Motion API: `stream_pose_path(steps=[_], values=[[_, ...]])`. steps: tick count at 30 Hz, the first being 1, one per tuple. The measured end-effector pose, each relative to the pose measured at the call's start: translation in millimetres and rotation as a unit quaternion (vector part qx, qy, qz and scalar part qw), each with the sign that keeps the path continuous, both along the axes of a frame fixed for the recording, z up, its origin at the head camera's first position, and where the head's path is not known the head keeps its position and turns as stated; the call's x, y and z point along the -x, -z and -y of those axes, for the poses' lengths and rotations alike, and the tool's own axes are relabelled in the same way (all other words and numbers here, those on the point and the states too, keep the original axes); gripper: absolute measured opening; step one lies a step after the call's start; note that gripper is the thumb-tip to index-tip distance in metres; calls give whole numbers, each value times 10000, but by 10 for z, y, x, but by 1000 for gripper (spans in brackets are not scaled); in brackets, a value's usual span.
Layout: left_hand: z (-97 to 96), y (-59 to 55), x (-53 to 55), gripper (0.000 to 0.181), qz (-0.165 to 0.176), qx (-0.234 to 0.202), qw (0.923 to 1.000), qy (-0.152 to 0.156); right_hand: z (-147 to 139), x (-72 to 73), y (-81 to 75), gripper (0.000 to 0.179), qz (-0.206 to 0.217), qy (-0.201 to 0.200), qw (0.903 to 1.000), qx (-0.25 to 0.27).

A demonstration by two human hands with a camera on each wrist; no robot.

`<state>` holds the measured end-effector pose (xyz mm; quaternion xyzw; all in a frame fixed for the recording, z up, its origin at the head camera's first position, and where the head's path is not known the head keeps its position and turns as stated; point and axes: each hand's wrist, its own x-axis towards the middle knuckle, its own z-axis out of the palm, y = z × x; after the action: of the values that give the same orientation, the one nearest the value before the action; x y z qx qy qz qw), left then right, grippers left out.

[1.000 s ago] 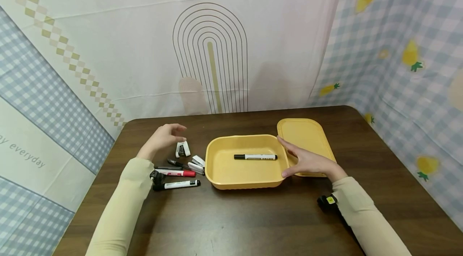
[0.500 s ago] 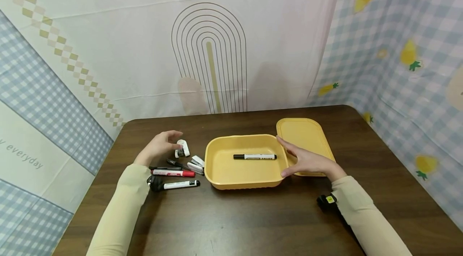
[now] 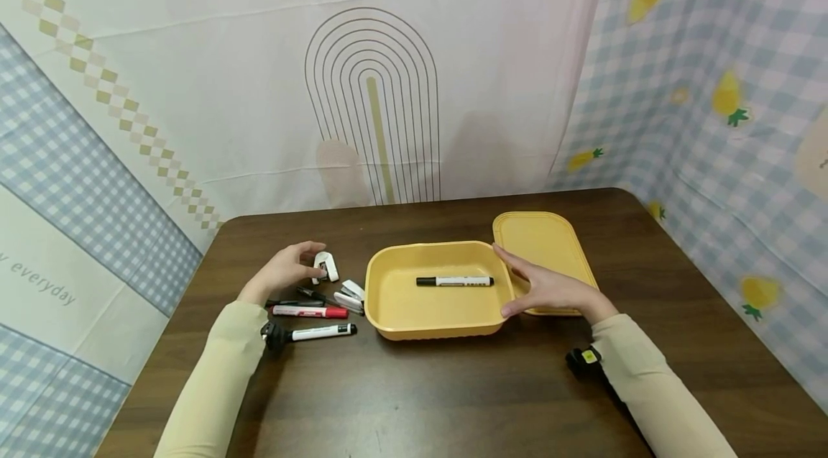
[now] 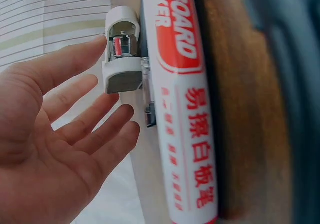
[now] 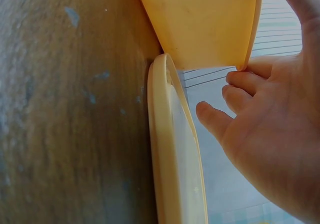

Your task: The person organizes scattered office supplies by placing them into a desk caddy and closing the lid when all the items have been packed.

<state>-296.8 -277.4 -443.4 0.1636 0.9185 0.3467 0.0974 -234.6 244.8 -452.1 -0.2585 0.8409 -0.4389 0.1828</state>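
- Left hand (image 3: 282,272), fingers spread, is hovering just left of a white device (image 4: 123,72).
- Right hand (image 3: 553,288), also spread, is touching a yellow box (image 3: 446,330) at its right rim.

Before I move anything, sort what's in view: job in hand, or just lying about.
Likely in the job:
bin, right hand at its rim
white gadget, left hand close by
marker inside the bin

Apparently just lying about:
lid
red marker
loose black marker
other white gadget
dark pen
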Motion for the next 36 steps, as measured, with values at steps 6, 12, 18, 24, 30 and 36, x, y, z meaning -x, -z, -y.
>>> stream_pose_path(steps=[6,12,18,24,30,36], values=[[16,49,-22,65,134,-21,9999,-25,-2,3,10,117,6,-21,10000,7],[12,73,-36,65,113,-118,9998,-57,2,-7,1,118,12,-9,10000,-7],[-10,103,-38,65,34,-136,9999,-59,6,-11,3,119,-10,6,10000,-10],[-27,113,-46,70,37,-62,9999,-140,7,-11,4,118,-11,-37,10000,25],[-62,116,-45,74,20,103,9997,-242,10,-11,-2,118,-31,-8,10000,-4],[-95,103,-49,73,-6,156,9995,-259,7,-8,-2,118,-4,7,10000,16]])
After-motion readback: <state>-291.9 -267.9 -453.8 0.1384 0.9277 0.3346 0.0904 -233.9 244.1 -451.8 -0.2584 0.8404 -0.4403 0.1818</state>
